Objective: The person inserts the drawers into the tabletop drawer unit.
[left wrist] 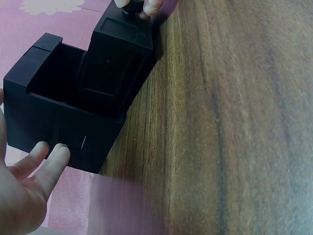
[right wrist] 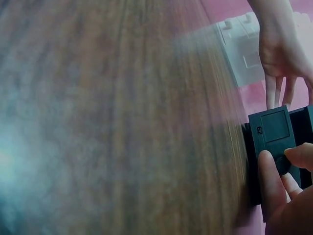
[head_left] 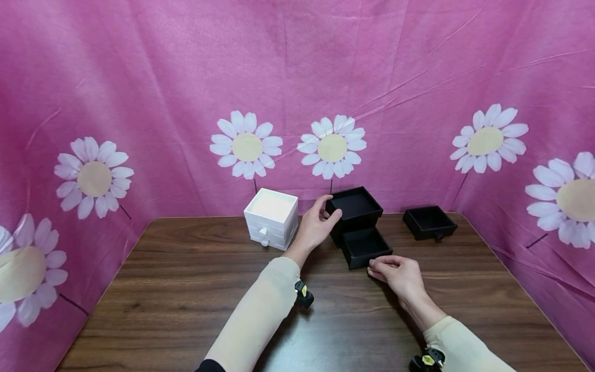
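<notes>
A black box (head_left: 357, 223) stands near the table's back edge, with a small black drawer (head_left: 367, 258) sticking out of its lower front. My left hand (head_left: 315, 227) is at the box's left side; in the left wrist view its fairly straight fingers (left wrist: 54, 161) press against the side wall. With thumb and fingers, my right hand (head_left: 401, 274) pinches the round knob (right wrist: 282, 165) on the drawer's front. An open slot shows in the box above the drawer in the left wrist view. The drawer's inside looks bare in the head view.
A white box (head_left: 271, 219) with two knobs stands just left of the black box. Another black drawer (head_left: 429, 223) lies at the back right, apart from the box. Behind the wooden table (head_left: 186, 289) hangs a pink flowered cloth (head_left: 176, 103).
</notes>
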`<state>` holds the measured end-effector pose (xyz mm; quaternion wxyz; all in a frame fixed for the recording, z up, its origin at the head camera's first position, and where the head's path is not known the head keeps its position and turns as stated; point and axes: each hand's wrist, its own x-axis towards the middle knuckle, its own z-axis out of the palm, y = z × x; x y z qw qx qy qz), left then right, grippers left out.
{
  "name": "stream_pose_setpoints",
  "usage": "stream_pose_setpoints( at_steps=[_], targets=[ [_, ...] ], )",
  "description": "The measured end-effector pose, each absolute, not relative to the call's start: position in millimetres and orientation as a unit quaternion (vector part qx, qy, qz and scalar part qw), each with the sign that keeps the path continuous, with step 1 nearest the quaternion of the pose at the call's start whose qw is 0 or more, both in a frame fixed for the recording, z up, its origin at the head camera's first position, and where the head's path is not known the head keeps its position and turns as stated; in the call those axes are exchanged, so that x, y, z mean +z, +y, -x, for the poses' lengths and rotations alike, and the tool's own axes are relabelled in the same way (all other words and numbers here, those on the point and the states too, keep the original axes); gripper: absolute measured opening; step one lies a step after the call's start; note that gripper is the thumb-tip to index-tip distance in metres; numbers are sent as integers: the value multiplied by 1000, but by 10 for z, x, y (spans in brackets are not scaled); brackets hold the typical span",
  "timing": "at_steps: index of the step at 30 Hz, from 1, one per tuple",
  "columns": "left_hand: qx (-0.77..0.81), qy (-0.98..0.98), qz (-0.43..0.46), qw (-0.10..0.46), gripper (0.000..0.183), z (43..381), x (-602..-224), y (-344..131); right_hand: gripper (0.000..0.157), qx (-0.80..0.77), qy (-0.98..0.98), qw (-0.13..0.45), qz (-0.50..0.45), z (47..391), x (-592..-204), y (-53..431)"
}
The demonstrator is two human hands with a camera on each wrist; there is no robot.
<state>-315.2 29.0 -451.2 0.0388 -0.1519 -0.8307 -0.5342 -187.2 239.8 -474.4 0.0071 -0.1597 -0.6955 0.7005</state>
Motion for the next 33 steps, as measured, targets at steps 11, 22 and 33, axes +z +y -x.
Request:
stream_pose_setpoints(
  at_steps=[11, 22, 33],
  targets=[
    [-535, -830, 152, 33, 53, 3144, -4509, 282, 21, 694, -703, 1, 156, 1865, -4737, 2382],
    [-533, -832, 152, 32, 53, 3142, -4509, 279, 21, 691, -707, -4, 148, 1883, -4758, 2406],
    [-538, -829, 152, 28, 54, 3147, -4501, 281, 20, 683, -715, -4, 147, 1934, -4739, 2423]
  ],
)
